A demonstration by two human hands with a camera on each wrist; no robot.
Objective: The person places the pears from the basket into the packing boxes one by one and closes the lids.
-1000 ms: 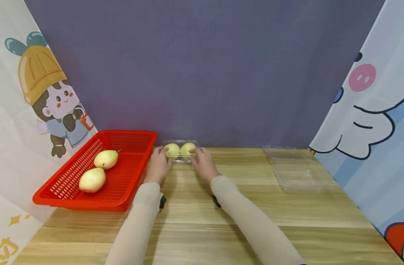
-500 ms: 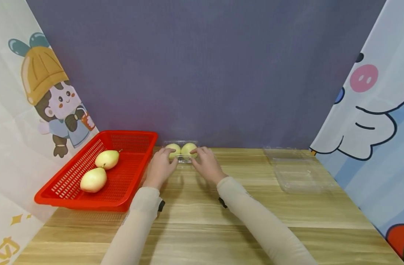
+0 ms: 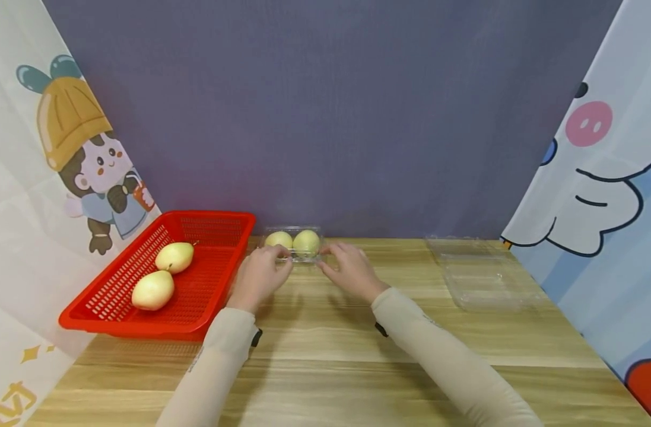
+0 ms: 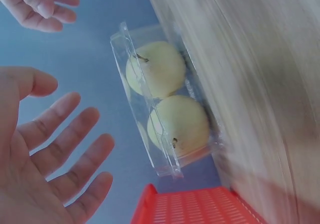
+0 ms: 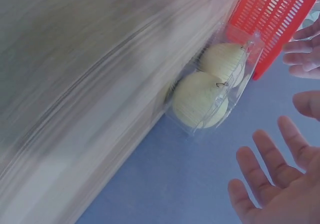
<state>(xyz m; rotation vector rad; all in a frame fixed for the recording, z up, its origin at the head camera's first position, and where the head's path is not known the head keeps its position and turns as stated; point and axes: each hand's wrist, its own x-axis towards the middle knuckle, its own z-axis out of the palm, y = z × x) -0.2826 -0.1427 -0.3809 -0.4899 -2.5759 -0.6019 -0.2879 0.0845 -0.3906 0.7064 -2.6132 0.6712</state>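
Observation:
A clear plastic box point(image 3: 306, 259) with two pale yellow pears stands at the back of the table, against the dark backdrop. In the left wrist view, one pear point(image 4: 156, 69) lies beside the other pear point(image 4: 180, 126), both inside the box walls. My left hand point(image 3: 258, 276) hovers just in front of the box's left side, fingers loosely bent and apart from it. On the other side, my right hand point(image 3: 353, 271) is near the front right corner, fingers relaxed. Both wrist views show a gap between the fingers and the box.
A red plastic basket point(image 3: 210, 305) on the left holds two more pears point(image 3: 174, 257). Clear plastic containers point(image 3: 477, 284) lie at the back right of the wooden table point(image 3: 325, 367). Printed curtains point(image 3: 613, 207) hang at both sides.
Both hands have drawn back from the pears and box toward me, and the right hand has also shifted right. The boxed pears stay in place.

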